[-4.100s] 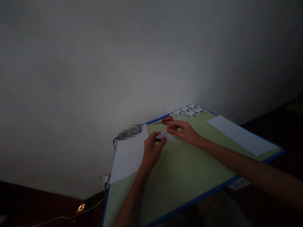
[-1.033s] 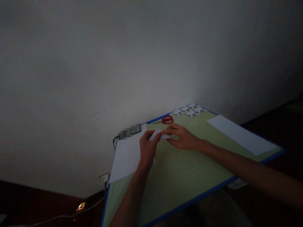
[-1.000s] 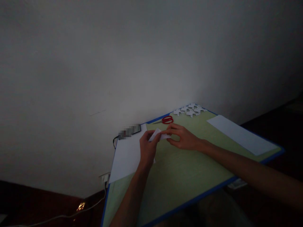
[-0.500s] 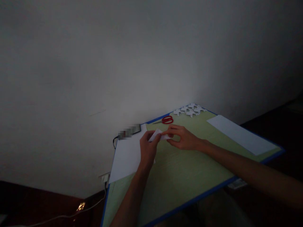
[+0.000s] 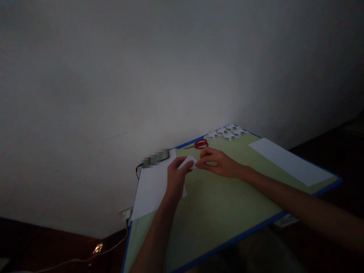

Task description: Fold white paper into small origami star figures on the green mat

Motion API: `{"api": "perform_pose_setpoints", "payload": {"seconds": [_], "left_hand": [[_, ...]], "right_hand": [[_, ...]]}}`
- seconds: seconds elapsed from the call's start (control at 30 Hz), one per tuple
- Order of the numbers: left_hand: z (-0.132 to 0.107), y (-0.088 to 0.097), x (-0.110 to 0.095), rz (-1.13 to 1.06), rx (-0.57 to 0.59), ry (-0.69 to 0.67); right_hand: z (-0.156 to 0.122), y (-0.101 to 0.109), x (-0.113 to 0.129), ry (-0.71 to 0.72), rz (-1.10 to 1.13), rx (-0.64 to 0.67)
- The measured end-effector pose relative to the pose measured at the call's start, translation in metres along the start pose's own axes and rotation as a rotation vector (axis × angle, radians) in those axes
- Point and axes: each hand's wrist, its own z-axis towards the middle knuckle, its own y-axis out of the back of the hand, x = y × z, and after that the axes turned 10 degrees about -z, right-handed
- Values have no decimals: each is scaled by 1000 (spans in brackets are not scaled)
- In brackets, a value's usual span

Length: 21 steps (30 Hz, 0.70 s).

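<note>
A small folded piece of white paper (image 5: 189, 160) is held above the table between my hands. My left hand (image 5: 176, 174) grips it, thumb on top and fingers underneath. The thumb and fingertips of my right hand (image 5: 217, 163) pinch together at the paper's right corner. Behind my hands lie red-handled scissors (image 5: 201, 143), blades pointing left. Several folded white paper stars (image 5: 229, 132) sit together at the far corner.
The green tabletop (image 5: 227, 212) has a blue edge and stands against a grey wall. White paper sheets lie at left (image 5: 150, 189) and right (image 5: 287, 161). A phone (image 5: 163, 156) with a cable rests at the far left edge.
The folded paper now shows a flatter, more compact shape. My right fingers have closed together at its right corner, and the part sticking out under them is gone from view.
</note>
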Motion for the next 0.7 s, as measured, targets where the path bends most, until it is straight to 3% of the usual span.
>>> {"api": "perform_pose_setpoints", "payload": {"seconds": [0.27,0.7], "left_hand": [[-1,-1,1,3,65,28],[-4,-1,-1,-10,123,-30]], "right_hand": [[2,0,-1,-11,44,17],[8,-6,-2,-340,187,-38]]}}
